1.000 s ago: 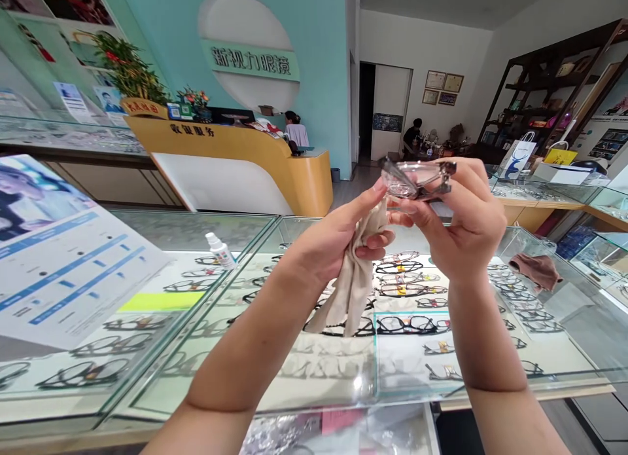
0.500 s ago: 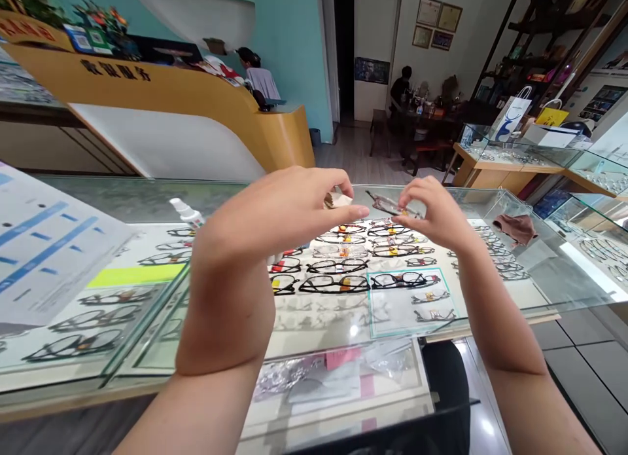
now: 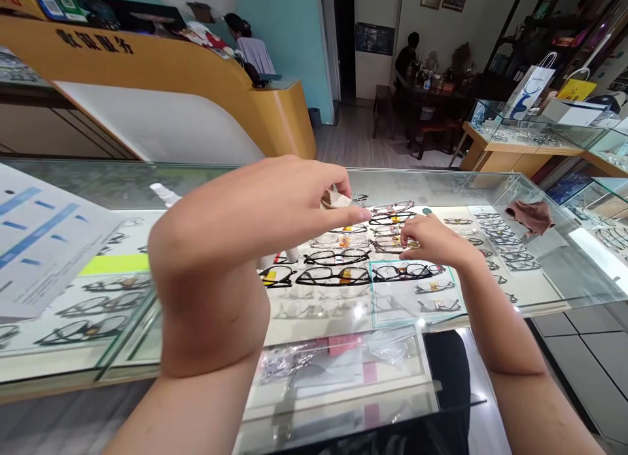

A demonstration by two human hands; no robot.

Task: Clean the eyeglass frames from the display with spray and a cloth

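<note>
My left hand [image 3: 275, 206] is raised over the glass counter, its fingers closed on a pale cloth [image 3: 338, 200] with a brownish zigzag edge; most of the cloth is hidden behind the hand. Lower and to the right, my right hand [image 3: 426, 239] is among the rows of eyeglasses, thumb and forefinger bent and slightly apart beside a pair of glasses [image 3: 387, 245]. No glasses hang from it. Behind its fingertips lies a reddish thin-framed pair [image 3: 392, 207]. Black-framed glasses [image 3: 336, 276] with coloured tags lie in rows nearer me.
A white bottle [image 3: 165, 194] stands partly behind my left forearm. At left is a printed white board [image 3: 44, 239]. A brown cloth [image 3: 530, 216] lies on the counter's right. Two people sit farther back, one behind a yellow desk [image 3: 289, 121]. An open drawer [image 3: 338, 376] holds plastic wrappings.
My right hand has gone down among the glasses and let go of the pair it held in the air. My left hand keeps the cloth. The view has tilted downward.
</note>
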